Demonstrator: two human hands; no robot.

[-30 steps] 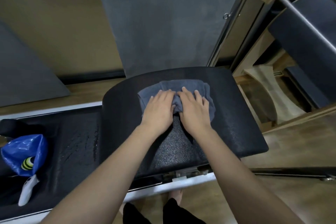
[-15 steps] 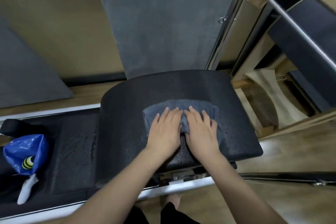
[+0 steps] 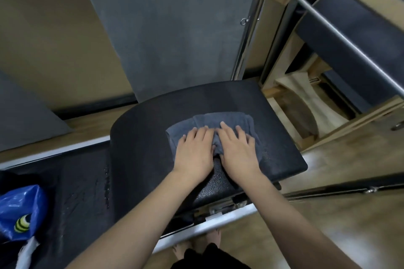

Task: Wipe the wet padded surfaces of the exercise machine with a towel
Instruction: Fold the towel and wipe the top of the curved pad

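A grey towel (image 3: 220,121) lies bunched on the black curved pad (image 3: 150,129) of the exercise machine. My left hand (image 3: 194,153) and my right hand (image 3: 239,150) press flat on the towel side by side, fingers straight and pointing away from me. A fold of towel rises between the two hands. Water drops glisten on the pad to the right of the towel and on the lower flat black pad (image 3: 85,194) at the left.
A blue plastic bag (image 3: 19,212) sits on the flat pad at the far left. A wooden frame with a metal bar (image 3: 341,35) stands at the right. The machine's pale rail (image 3: 209,225) runs below the pad, my feet beneath it.
Both hands slid the towel toward me over the curved pad, then pushed it slightly away again. They stay pressed flat on it throughout.
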